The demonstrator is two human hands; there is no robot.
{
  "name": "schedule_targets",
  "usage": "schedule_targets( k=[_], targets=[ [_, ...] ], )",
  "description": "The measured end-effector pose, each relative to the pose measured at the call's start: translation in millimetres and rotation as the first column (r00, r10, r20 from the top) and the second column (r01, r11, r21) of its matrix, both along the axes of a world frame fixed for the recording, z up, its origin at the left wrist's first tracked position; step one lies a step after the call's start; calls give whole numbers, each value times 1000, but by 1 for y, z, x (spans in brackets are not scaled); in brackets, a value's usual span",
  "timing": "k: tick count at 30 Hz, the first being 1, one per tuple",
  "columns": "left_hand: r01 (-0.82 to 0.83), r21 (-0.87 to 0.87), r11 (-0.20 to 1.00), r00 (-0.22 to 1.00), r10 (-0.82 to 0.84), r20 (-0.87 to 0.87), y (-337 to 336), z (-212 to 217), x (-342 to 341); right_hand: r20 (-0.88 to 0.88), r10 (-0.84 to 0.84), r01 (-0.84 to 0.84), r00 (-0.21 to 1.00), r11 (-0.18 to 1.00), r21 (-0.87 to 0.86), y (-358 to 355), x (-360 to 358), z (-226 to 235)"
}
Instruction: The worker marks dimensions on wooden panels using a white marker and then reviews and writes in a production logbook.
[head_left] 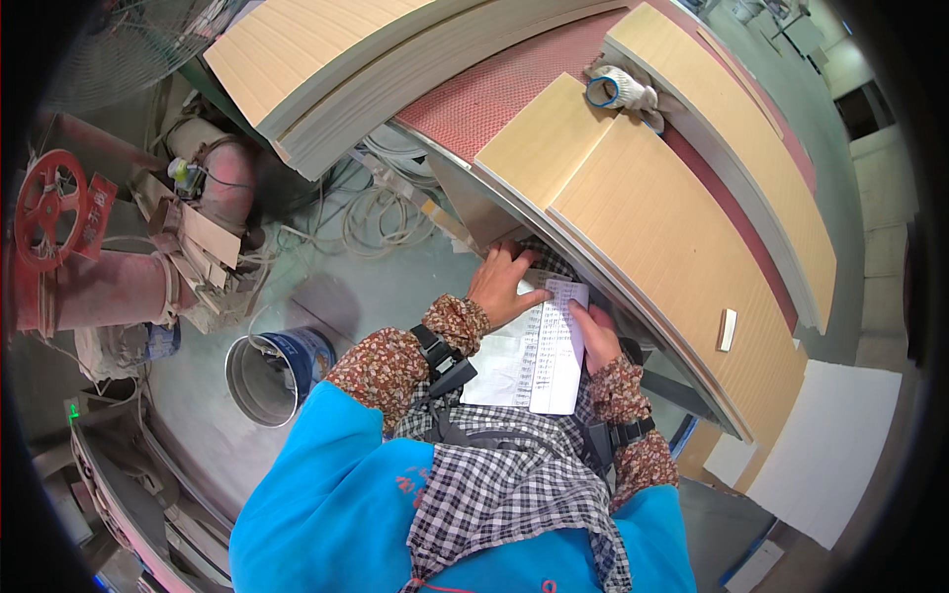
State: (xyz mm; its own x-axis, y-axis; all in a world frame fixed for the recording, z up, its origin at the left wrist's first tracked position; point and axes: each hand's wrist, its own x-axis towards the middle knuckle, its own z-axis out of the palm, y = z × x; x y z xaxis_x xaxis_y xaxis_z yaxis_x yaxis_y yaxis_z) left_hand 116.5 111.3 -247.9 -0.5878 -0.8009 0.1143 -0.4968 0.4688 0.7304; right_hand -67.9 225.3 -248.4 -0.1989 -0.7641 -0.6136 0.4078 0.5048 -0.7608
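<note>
Hands: left hand fingers spread flat, right hand gripping papers beside tan boards.

1. The printed list sheet is a narrow white strip of paper with rows of small dark print. It stands lengthwise, running away from the person, tilted slightly, and lies on top of the other paper.
2. The white paper under it is wider and lies flat, partly covered by the strip, just before the worktop edge.
</note>
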Motion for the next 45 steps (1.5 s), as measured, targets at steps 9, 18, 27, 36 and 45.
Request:
schedule_targets(
  k=[9, 18, 27, 36, 45],
  targets=[
    [-24, 34, 999, 997, 27, -66, -4, -6, 8, -36, -76, 76, 996, 997, -4, -8, 7, -13],
    [14, 16, 1000, 1000, -14, -26, -2, -4, 11, -154, -130, 113, 979, 987, -111, 1, 8, -14],
    [24, -44, 999, 999, -25, -29, 0, 2, 10, -176, -75, 50, 981, 988, -145, -1, 8, -24],
    [80, 57, 995, 996, -78, -47, -6, 8, 11, -113, -74, 47, 991, 973, -227, -1, 6, -28],
    [38, 146, 989, 999, -39, 4, -3, 13, 11, -223, -70, 15, 972, 970, -243, 1, 5, -34]
  ],
)
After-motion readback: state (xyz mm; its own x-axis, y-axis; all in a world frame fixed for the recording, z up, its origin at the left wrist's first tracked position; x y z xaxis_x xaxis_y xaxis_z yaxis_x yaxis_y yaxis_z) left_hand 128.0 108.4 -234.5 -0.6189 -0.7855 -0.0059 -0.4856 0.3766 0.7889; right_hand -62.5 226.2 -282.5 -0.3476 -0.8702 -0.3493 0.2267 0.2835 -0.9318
